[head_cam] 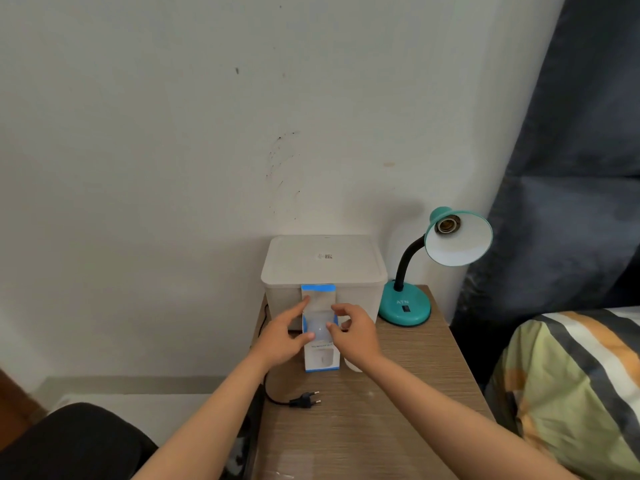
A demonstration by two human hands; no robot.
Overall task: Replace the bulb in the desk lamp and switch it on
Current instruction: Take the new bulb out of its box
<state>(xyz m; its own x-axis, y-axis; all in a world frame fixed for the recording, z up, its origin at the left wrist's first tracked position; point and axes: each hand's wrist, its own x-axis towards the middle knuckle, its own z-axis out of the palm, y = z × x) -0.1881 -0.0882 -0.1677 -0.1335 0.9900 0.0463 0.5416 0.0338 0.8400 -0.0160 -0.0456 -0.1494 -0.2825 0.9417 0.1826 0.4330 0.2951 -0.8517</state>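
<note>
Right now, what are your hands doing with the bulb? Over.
Both hands, left and right, at the open box, fingers on the new bulb. Lamp socket empty. Plug loose on the table.

A: What sits between the left hand [282,336] and right hand [353,332]?
B: A thin card bulb box [321,355], white and blue, lightly glossy, flap up. The bulb [320,329] inside looks frosted, matt white.
A: And beyond the fingers?
B: A translucent plastic storage bin [323,271], smooth, dull. To the right of the right hand, the desk lamp [415,292]: glossy teal enamel, metal socket.
A: Under the wrists?
B: Wood-grain laminate table [398,393], matt; a black plastic plug [304,400] on it.
</note>
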